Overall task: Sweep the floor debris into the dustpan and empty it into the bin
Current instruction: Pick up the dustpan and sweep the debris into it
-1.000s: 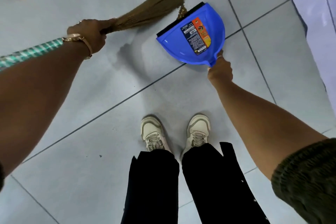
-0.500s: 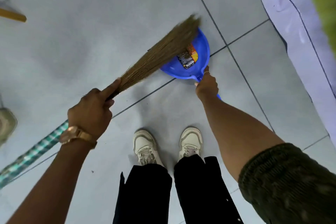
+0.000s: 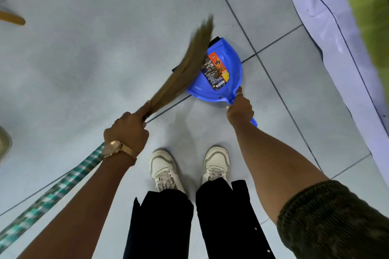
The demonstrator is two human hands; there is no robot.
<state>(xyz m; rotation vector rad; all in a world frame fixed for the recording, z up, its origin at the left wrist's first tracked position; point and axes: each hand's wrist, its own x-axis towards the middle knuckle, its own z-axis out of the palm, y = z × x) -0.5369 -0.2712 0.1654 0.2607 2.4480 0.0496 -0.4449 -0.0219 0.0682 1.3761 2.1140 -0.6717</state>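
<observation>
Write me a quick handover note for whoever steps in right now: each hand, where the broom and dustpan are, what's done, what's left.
Left hand: closed around the broom where the bristles meet the green-checked handle; bristles lie across the left side of the dustpan mouth.
Right hand: gripping the dustpan's handle, pan resting on the tiled floor in front of the shoes.
Done: some brown debris already sits in the pan on its label.
Left: finish sweeping, then lift the pan and empty it. No bin is in view, so you will have to locate it.
</observation>
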